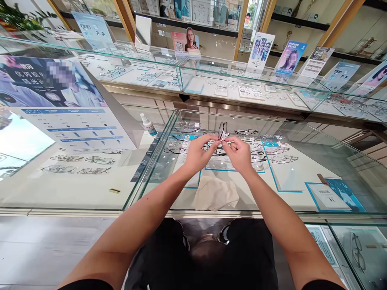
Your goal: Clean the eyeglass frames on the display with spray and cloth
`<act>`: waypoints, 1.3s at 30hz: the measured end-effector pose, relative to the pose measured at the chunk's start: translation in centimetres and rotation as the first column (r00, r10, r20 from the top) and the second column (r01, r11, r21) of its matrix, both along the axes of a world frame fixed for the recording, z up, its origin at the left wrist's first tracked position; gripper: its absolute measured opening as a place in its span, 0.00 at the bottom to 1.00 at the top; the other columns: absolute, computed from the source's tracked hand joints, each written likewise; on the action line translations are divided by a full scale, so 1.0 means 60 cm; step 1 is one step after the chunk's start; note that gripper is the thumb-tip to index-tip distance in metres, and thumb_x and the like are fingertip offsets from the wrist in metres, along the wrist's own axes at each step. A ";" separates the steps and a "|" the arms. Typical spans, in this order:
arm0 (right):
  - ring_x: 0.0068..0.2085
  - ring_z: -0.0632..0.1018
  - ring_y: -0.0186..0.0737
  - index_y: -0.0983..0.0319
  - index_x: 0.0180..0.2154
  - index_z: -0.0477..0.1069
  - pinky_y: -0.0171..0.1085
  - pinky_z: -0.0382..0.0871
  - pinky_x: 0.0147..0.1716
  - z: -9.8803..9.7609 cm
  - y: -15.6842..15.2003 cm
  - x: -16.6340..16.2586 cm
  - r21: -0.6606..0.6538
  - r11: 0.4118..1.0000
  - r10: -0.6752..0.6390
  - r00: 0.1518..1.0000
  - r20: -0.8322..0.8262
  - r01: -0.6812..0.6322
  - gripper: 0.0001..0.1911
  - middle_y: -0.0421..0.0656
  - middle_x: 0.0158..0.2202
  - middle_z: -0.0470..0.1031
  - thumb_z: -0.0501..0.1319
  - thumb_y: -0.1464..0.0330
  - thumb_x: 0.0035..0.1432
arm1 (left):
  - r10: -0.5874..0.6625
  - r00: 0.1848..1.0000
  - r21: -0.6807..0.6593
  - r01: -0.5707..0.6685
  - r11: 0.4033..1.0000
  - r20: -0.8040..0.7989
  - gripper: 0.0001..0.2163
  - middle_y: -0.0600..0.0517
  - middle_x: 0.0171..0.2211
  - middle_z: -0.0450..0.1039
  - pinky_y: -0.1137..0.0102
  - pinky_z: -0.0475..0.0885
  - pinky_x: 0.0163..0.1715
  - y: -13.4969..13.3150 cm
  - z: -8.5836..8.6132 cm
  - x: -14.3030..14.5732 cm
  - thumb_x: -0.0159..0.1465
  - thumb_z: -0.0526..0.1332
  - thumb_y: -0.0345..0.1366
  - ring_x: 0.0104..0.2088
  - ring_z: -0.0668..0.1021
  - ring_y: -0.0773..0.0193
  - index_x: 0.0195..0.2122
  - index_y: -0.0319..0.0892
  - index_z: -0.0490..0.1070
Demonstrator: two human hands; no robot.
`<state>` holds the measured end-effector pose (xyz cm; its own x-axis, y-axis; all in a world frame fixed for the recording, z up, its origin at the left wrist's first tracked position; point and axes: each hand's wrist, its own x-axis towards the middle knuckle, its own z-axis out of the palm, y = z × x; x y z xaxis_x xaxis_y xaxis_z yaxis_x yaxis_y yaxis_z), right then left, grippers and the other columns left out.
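Note:
A pair of dark-framed eyeglasses [223, 128] is held up over the glass counter, folded or seen edge-on; I cannot tell which. My left hand [199, 152] pinches it from one side between thumb and finger. From the other side my right hand [239, 154] also has thumb and finger closed on it. Something small and whitish shows between the fingertips, too small to make out. Below the hands, a beige cleaning cloth [216, 193] lies crumpled on the counter top. Several other eyeglasses [246, 132] rest in the display case behind and under the hands.
A white spray bottle [148, 124] stands left of the hands, beside a large printed sign [75, 121]. More eyeglasses [99, 160] lie in the left case. Blue-edged cards [328, 196] are at the right. Behind runs a second glass display counter [208, 100] with upright cards.

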<state>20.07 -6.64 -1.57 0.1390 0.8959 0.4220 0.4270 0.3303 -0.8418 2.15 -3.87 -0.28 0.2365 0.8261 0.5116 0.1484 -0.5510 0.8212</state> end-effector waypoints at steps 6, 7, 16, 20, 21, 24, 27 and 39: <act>0.23 0.55 0.34 0.57 0.38 0.77 0.38 0.53 0.30 0.010 0.002 0.009 0.033 0.995 -0.090 0.996 0.028 0.089 0.11 0.30 0.19 0.51 0.65 0.57 0.66 | 0.019 1.000 -0.008 -0.019 1.000 -0.013 0.13 0.48 0.45 0.85 0.63 0.69 0.47 0.009 -0.003 -0.005 0.71 0.66 0.50 0.45 0.81 0.53 0.42 0.48 0.83; 0.23 0.55 0.34 0.57 0.38 0.77 0.38 0.53 0.30 0.011 0.002 0.012 0.041 0.993 -0.109 0.994 0.026 0.108 0.11 0.30 0.19 0.51 0.65 0.57 0.67 | 0.022 0.999 -0.003 -0.022 1.000 -0.028 0.13 0.48 0.45 0.85 0.63 0.69 0.47 0.012 -0.004 -0.007 0.71 0.65 0.50 0.45 0.81 0.54 0.42 0.47 0.83; 0.24 0.56 0.34 0.59 0.42 0.79 0.38 0.52 0.30 0.028 0.008 0.049 0.156 0.934 -0.337 0.938 0.078 0.322 0.13 0.30 0.19 0.52 0.62 0.58 0.70 | 0.073 0.944 0.126 -0.034 0.991 -0.320 0.14 0.49 0.47 0.85 0.63 0.71 0.48 0.027 -0.005 -0.022 0.76 0.56 0.46 0.46 0.83 0.55 0.46 0.46 0.78; 0.23 0.57 0.34 0.60 0.42 0.80 0.37 0.52 0.30 0.030 0.011 0.056 0.206 0.907 -0.394 0.913 0.109 0.367 0.13 0.30 0.19 0.52 0.62 0.58 0.71 | 0.123 0.900 0.177 -0.052 0.983 -0.418 0.14 0.48 0.47 0.85 0.62 0.72 0.48 0.029 -0.001 -0.027 0.77 0.55 0.45 0.46 0.83 0.55 0.46 0.46 0.78; 0.23 0.57 0.34 0.60 0.42 0.80 0.37 0.52 0.30 0.031 0.011 0.057 0.212 0.903 -0.403 0.908 0.115 0.374 0.13 0.30 0.19 0.52 0.62 0.58 0.70 | 0.133 0.893 0.190 -0.054 0.980 -0.431 0.14 0.48 0.48 0.85 0.62 0.72 0.48 0.030 0.000 -0.029 0.77 0.55 0.45 0.46 0.84 0.55 0.47 0.46 0.78; 0.23 0.57 0.34 0.60 0.41 0.81 0.38 0.51 0.30 0.031 0.012 0.057 0.224 0.889 -0.432 0.894 0.119 0.400 0.12 0.30 0.20 0.52 0.63 0.59 0.70 | 0.150 0.885 0.224 -0.053 0.973 -0.441 0.13 0.48 0.47 0.85 0.61 0.71 0.50 0.033 0.001 -0.032 0.77 0.55 0.43 0.48 0.84 0.54 0.47 0.45 0.78; 0.23 0.56 0.34 0.60 0.42 0.81 0.38 0.52 0.30 0.032 0.011 0.056 0.239 0.883 -0.441 0.888 0.127 0.404 0.12 0.30 0.20 0.50 0.63 0.59 0.70 | 0.123 0.912 0.197 -0.048 0.979 -0.390 0.13 0.49 0.45 0.85 0.63 0.72 0.47 0.035 0.000 -0.033 0.76 0.57 0.43 0.46 0.84 0.56 0.45 0.45 0.79; 0.24 0.56 0.33 0.60 0.39 0.81 0.37 0.54 0.29 0.022 0.001 0.035 0.303 0.914 -0.301 0.952 0.055 0.271 0.14 0.30 0.20 0.51 0.63 0.57 0.69 | 0.138 0.985 0.115 -0.126 0.985 -0.105 0.12 0.50 0.41 0.85 0.64 0.72 0.43 0.027 -0.001 -0.021 0.73 0.61 0.45 0.39 0.81 0.60 0.42 0.45 0.79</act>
